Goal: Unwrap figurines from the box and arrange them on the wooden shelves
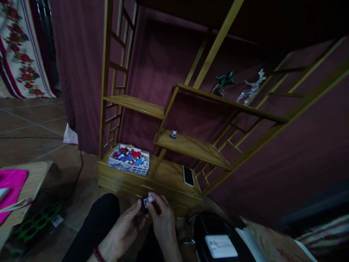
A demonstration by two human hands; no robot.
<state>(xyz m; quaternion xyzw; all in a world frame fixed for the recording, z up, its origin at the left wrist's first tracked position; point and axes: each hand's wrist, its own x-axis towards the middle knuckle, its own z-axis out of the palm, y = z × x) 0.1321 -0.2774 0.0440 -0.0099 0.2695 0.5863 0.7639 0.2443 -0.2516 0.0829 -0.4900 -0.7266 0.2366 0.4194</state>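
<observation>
Both hands meet low in the middle of the head view, in front of the wooden shelf unit. Between them is a small figurine (pixel 150 198) with a pale pink and white top and a dark base. My left hand (pixel 128 222), a dark red bead bracelet at its wrist, pinches the dark base. The fingers of my right hand (pixel 163 214) close on the pale upper part. A similar small figurine (pixel 173 134) stands upright on the middle shelf (pixel 191 146). On the bottom board sits an open box (pixel 128 167) full of red, blue and purple figurines.
A phone (pixel 188 175) lies on the bottom board at the right. Higher up, a green ornament (pixel 224 83) and a clear deer ornament (pixel 252 88) stand on the upper shelf. A round black object (pixel 218 225) is close at my right. Bright pink cloth (pixel 13 185) lies at the left.
</observation>
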